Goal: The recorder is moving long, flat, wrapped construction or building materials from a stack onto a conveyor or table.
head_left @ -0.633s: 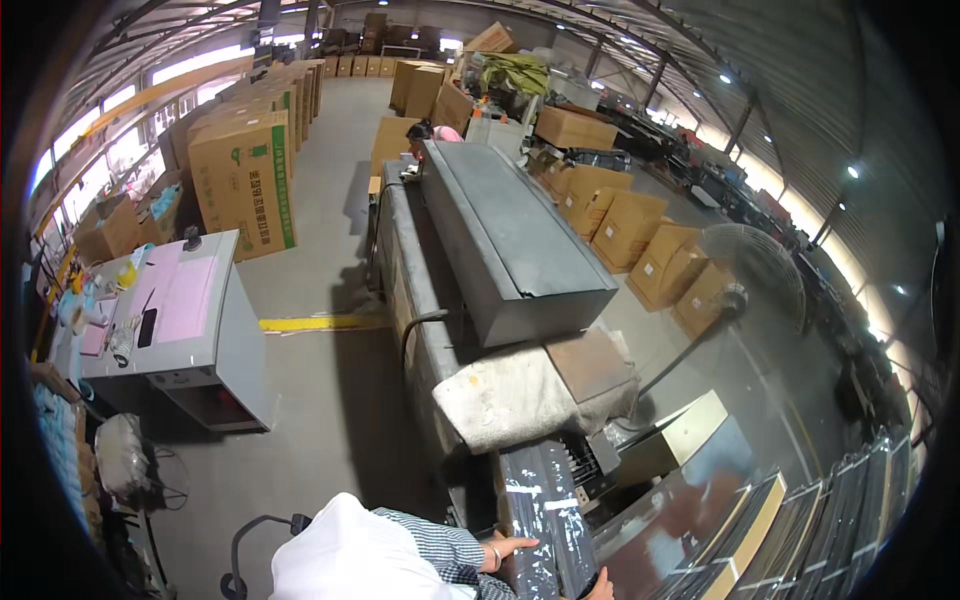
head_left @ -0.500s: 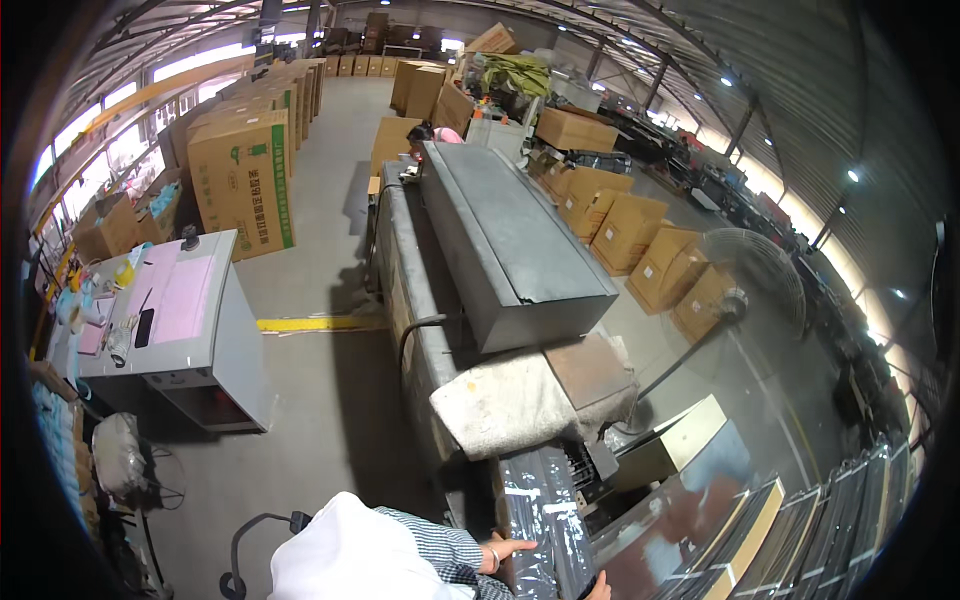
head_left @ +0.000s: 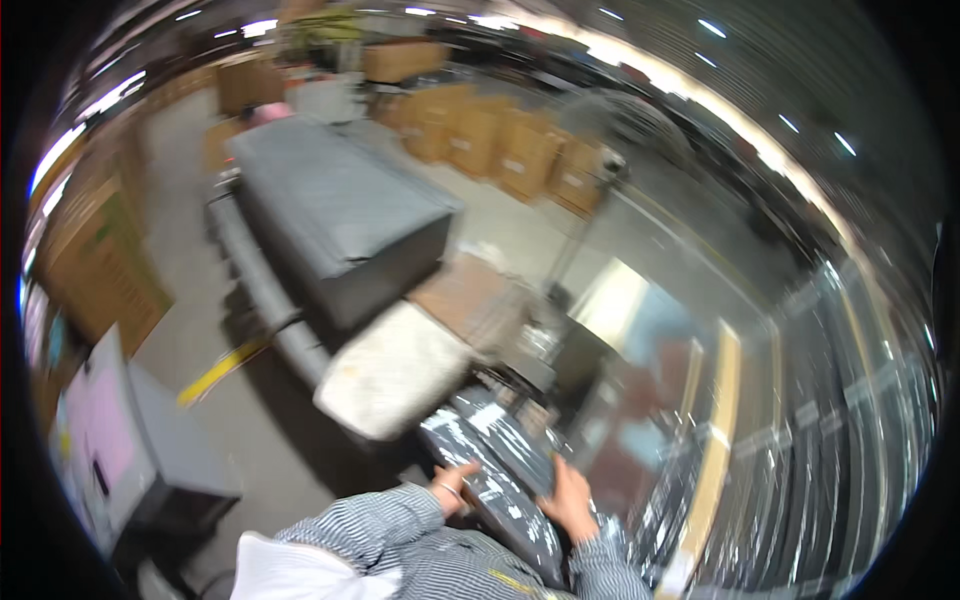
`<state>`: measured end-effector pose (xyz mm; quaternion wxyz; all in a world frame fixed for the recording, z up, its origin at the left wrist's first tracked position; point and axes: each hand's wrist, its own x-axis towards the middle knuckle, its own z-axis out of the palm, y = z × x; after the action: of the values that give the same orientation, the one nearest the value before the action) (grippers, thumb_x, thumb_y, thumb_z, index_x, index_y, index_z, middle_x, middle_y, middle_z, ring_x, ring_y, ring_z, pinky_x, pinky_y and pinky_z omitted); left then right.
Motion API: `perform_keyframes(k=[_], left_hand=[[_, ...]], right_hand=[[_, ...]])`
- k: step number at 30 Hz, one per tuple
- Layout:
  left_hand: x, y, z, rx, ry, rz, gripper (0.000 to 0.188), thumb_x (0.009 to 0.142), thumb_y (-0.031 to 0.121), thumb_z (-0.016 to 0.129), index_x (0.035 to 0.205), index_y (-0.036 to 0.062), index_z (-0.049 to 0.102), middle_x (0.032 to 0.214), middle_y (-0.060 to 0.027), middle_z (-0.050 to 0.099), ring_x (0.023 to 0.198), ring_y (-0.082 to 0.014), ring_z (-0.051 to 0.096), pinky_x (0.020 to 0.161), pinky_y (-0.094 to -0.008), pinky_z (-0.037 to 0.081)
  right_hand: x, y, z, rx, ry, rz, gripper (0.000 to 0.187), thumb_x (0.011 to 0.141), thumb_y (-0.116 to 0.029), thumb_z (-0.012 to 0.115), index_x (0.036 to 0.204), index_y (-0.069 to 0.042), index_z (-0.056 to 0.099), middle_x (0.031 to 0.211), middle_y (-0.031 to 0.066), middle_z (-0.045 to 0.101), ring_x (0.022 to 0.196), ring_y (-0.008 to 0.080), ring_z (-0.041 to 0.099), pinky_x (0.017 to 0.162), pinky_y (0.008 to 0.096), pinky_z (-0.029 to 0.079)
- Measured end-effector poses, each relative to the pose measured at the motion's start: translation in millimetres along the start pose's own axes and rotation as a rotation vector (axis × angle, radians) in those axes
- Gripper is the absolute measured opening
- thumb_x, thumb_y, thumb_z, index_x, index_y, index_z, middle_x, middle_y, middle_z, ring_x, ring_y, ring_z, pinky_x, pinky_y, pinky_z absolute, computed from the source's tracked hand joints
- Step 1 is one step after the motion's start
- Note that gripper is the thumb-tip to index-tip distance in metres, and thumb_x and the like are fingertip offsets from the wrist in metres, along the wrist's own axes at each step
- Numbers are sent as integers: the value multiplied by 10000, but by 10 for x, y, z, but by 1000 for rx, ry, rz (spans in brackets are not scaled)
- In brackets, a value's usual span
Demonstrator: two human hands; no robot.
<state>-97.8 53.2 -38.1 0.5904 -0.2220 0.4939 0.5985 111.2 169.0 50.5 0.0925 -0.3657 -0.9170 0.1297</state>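
A long dark bundle in shiny clear plastic wrap [head_left: 500, 487] lies in front of me, its far end by the machine's covered outlet. My left hand [head_left: 455, 486] grips its left edge, with a bracelet at the wrist. Against the right edge, my right hand [head_left: 572, 498] is closed with its thumb over the top. The fingers under the bundle are hidden, and motion blurs the picture. Just beyond it, a whitish cloth [head_left: 393, 372] and a brown sheet [head_left: 463, 302] cover the near end of a long grey machine [head_left: 335, 190].
Long dark wrapped strips [head_left: 800, 480] stand in rows at the right, beside a pale board [head_left: 712, 440]. A fan [head_left: 612, 165] on a stand is beyond, near open cartons [head_left: 525, 155]. A grey desk [head_left: 165, 420] stands left. Someone in pink is partly visible behind the machine.
My view has swung to the right, so the machine and desk sit farther left. Both hands now show more fully on the bundle, the right one having come in from the lower edge.
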Motion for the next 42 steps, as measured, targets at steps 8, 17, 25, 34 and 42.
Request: perform_keyframes(k=[8, 17, 25, 34, 42], left_hand=[[1169, 582, 71, 250, 68, 147, 538, 865, 434, 660, 1216, 53, 515, 1131, -152, 582, 1125, -339, 536, 992, -650, 353], [707, -846, 568, 632, -317, -237, 438, 871, 427, 643, 1207, 160, 554, 1224, -93, 572, 1299, -290, 416, 1002, -565, 286], [-429, -2078, 1400, 991, -822, -513, 895, 880, 499, 643, 1526, 180, 111, 1359, -121, 495, 1279, -282, 449, 1013, -483, 345], [-130, -2412, 662, 847, -583, 73, 883, 830, 194, 756, 1468, 8, 174, 1241, -246, 536, 1087, -286, 586, 865, -397, 524], [50, -2341, 38, 744, -637, -323, 616, 926, 316, 645, 1407, 48, 369, 1294, -137, 561, 1153, -261, 566, 963, -430, 479]], right_hand=[[492, -240, -402, -8, 549, 14, 596, 710, -53, 635, 1287, -2, 497, 1269, 178, 499, 1207, 347, 456, 1013, 470, 359], [-1993, 953, -886, -400, 564, 892, 850, 673, -247, 758, 1391, 5, 380, 1347, 235, 435, 1266, 397, 382, 1042, 516, 314], [-2555, 938, -816, -73, 328, 1165, 1016, 623, -352, 751, 1480, -77, 280, 1397, 278, 340, 1284, 459, 328, 1051, 562, 264], [-3072, 1311, -447, -117, 404, 985, 938, 671, -278, 812, 1410, 24, 320, 1410, 266, 335, 1297, 453, 303, 1063, 528, 296], [-2805, 1447, -411, -24, 273, 1290, 1029, 584, -331, 854, 1438, -106, 326, 1421, 242, 250, 1309, 433, 236, 1006, 608, 285]])
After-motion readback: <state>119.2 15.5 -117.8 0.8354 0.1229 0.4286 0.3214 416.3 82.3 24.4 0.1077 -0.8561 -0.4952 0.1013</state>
